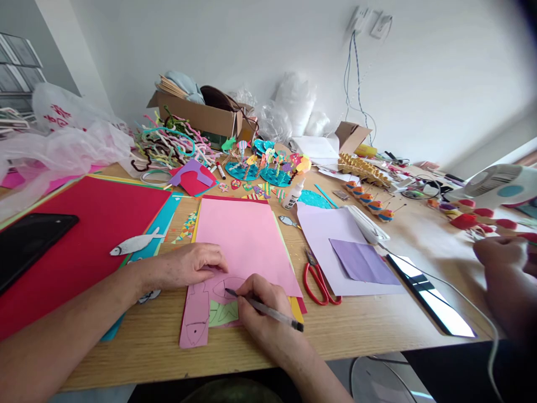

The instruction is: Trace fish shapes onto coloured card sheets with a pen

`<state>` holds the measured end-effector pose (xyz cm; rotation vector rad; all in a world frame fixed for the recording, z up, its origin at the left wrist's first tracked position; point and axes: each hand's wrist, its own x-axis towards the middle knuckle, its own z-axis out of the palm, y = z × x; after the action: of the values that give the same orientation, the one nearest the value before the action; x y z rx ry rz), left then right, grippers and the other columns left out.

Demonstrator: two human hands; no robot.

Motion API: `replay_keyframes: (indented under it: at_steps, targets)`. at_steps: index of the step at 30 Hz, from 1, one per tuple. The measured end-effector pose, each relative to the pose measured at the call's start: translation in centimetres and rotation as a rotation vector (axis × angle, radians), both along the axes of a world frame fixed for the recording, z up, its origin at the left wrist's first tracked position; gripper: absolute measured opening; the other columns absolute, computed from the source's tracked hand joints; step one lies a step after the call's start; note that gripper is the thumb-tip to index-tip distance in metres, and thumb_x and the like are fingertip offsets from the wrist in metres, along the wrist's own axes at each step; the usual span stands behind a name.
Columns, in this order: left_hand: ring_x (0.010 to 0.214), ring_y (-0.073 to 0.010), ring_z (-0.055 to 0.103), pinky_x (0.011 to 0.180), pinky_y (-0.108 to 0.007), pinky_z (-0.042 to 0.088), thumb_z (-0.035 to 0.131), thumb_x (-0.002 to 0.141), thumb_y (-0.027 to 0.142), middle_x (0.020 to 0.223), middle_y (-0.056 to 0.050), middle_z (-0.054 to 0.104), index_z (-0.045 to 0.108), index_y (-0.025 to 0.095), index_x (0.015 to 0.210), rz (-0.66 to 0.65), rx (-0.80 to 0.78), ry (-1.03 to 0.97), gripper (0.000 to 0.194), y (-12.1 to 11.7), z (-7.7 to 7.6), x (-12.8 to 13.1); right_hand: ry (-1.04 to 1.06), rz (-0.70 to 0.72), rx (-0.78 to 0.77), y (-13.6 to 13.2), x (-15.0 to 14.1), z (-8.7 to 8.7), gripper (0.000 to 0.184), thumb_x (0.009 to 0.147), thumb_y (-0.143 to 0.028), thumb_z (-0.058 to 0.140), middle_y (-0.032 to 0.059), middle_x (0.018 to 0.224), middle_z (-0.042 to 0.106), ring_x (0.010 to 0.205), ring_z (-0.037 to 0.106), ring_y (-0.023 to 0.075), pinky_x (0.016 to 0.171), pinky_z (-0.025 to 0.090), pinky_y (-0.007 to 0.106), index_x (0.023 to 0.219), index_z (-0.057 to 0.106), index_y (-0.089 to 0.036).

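My right hand (264, 313) grips a pen (274, 315) with a clear barrel and a dark end. The pen's tip touches a sheet of pink paper (243, 229), at a drawn fish outline. My left hand (201, 266) rests on the sheet's left side, fingers stretched out and slightly bent, with nothing in them. Below it lies a pink strip (195, 324) with a fish drawn on it. Beside the strip, a green paper piece (222, 312) with drawn lines is partly covered by my right hand. Red-handled scissors (316, 280) lie to the right.
A glue bottle (293, 194) stands behind the pink sheet. Purple paper (364, 260) and a phone (430, 296) lie right; red sheets (113, 212) and a black tablet-like device (33, 240) left. Another person's hand (505, 263) is at far right. Paper sea crafts (268, 165) stand behind.
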<state>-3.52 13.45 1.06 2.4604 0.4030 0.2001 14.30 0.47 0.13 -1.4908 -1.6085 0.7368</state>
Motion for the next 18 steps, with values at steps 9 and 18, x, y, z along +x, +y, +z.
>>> replay_keyframes:
  at_steps: [9, 18]
  targets:
    - [0.089, -0.016, 0.06, 0.078, -0.022, 0.044, 0.049, 0.081, 0.006, 0.093, -0.002, 0.063, 0.065, 0.019, 0.099, 0.006, -0.003, 0.006, 0.027, 0.15, -0.23, 0.01, 0.001, -0.005, -0.059, 0.27, -0.15, 0.19, 0.009, 0.074, -0.016, 0.047, -0.0052, 0.053, 0.048, 0.046, 0.04, 0.0086, 0.044, 0.028, 0.019, 0.072, 0.055, -0.018]
    - [0.09, -0.0166, 0.06, 0.079, -0.023, 0.045, 0.049, 0.08, 0.006, 0.094, -0.002, 0.064, 0.064, 0.019, 0.098, 0.003, -0.003, 0.001, 0.027, 0.08, -0.12, -0.02, 0.022, 0.001, -0.044, -0.04, 0.0, 0.39, 0.011, 0.07, -0.011, 0.045, -0.0072, 0.05, 0.044, 0.045, 0.038, 0.0079, 0.044, 0.029, 0.018, 0.068, 0.051, -0.02]
